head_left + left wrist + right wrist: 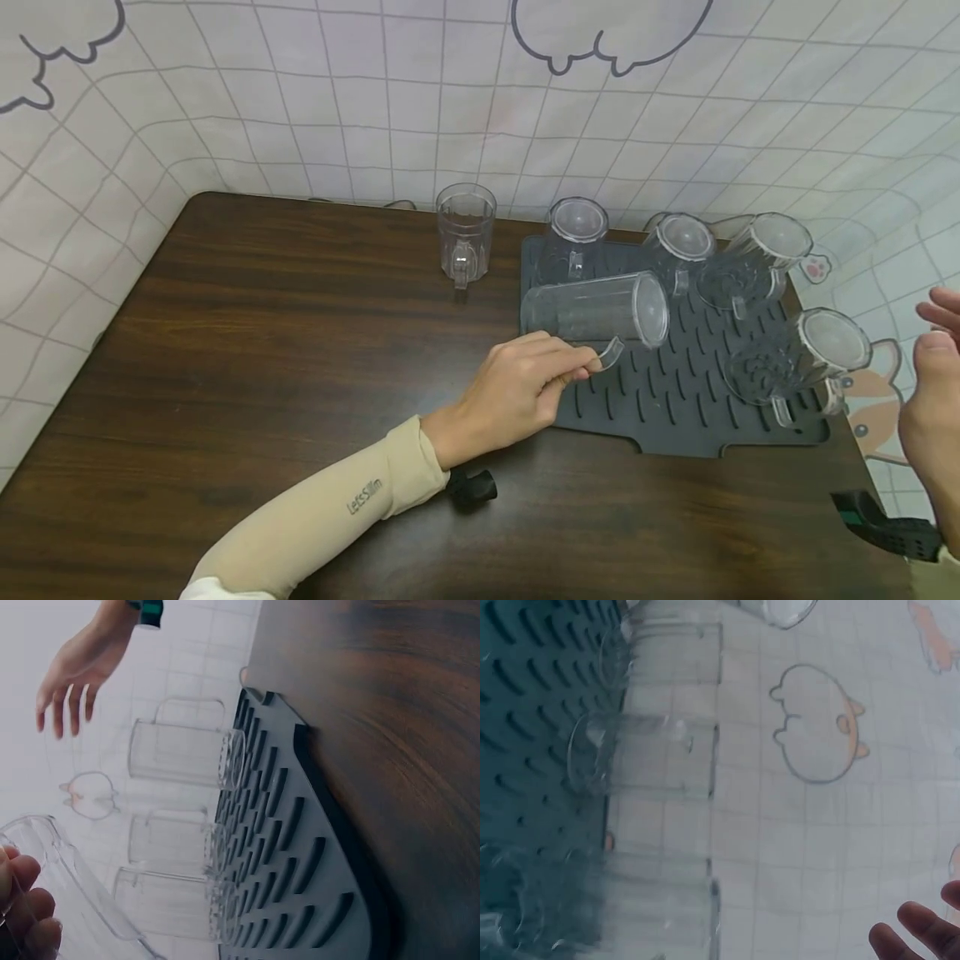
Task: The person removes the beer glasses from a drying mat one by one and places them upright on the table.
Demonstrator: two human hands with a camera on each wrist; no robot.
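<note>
In the head view my left hand (525, 383) pinches the handle of a clear glass mug (592, 308), which is tilted onto its side above the dark grey drying mat (660, 425). The left wrist view shows the fingertips (37, 900) of that hand at the handle, with part of the mug beside them. My right hand (933, 408) is off at the right edge, apart from the mugs and holding nothing; its fingers look extended in the left wrist view. Several upside-down glass mugs stand on the mat, the nearest to the right hand being a mug (802, 358) at the mat's right side.
One glass mug (465, 233) stands upright on the dark wooden table (262, 333), left of the mat. Mugs (573, 237) line the mat's back edge. A white grid-patterned cloth (412, 100) rises behind and beside the table.
</note>
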